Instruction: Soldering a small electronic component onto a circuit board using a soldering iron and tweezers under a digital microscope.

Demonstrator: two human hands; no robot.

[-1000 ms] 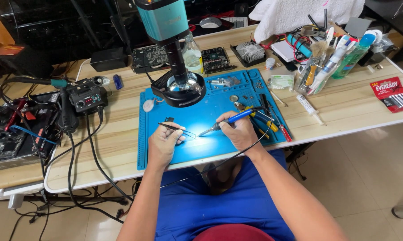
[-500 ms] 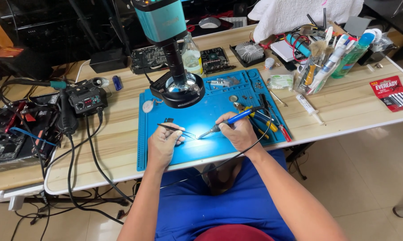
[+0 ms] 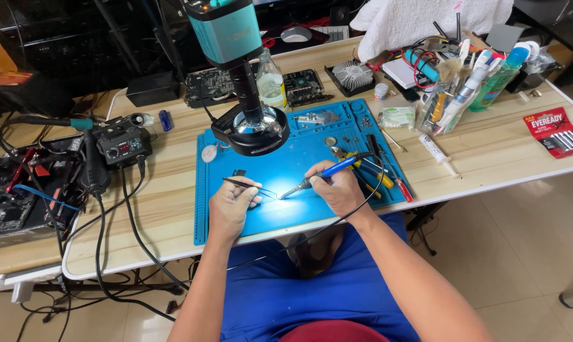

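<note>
Head view: two hands working with tweezers and a soldering iron on a blue mat at a wooden bench.

Largest is the pale wooden table [image 3: 508,158], running across the frame, with the blue work mat [image 3: 299,158] at its centre. A teal microscope [image 3: 226,31] stands at the mat's upper edge, its lit ring above the mat. At left sits the black soldering station [image 3: 123,145] amid dark cables. At upper right, a clear tool holder [image 3: 451,107] full of pens and brushes. The left hand [image 3: 231,209], low centre, pinches dark tweezers [image 3: 251,187]. The right hand [image 3: 337,187] grips a blue-handled soldering iron [image 3: 321,174] like a pen. Both tips meet near a bright spot at mid-mat; the piece there is too small to tell.
</note>
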